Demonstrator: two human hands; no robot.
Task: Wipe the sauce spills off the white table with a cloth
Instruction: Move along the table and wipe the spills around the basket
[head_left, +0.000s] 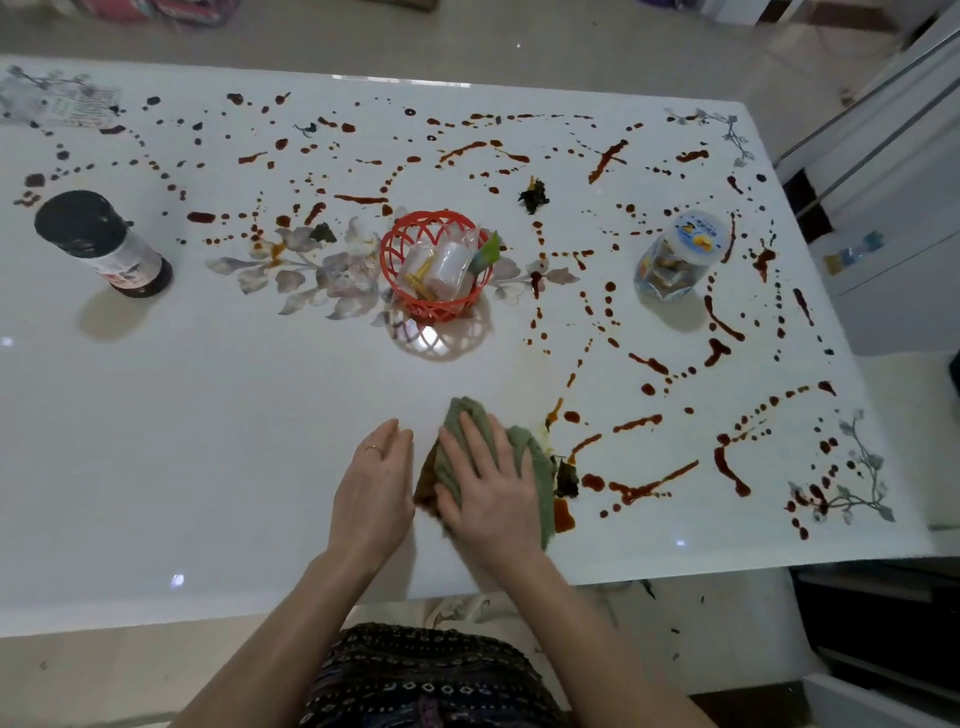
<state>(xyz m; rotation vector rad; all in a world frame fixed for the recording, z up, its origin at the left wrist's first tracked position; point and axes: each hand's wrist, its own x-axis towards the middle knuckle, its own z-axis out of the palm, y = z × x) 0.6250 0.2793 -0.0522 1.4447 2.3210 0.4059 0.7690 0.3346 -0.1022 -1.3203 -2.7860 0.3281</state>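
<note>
White glossy table (208, 415) with printed grey floral motifs fills the view. Its near-left portion shows no sauce; the far strip and the whole right side carry brown-red sauce spills (644, 488) in drips, streaks and dots. Judged on that, roughly a third is cleaned and most of the wiping remains, including around the standing items.

Green cloth (524, 452), stained brown along its left edge, lies bunched at the near centre, just beside the nearest spills and a dark leafy scrap (566, 478). The right hand (488, 488) presses flat on top of it, fingers spread wide, gripping nothing. The left hand (374, 493) rests open, fingers together, on the bare table, touching or nearly touching the cloth's left edge.

Items left on the table: a red basket (400, 260) of small packets, a dark-capped bottle (98, 244), a clear lidded jar (680, 254). Labels on the bottle and jar lid are present but not legible.
</note>
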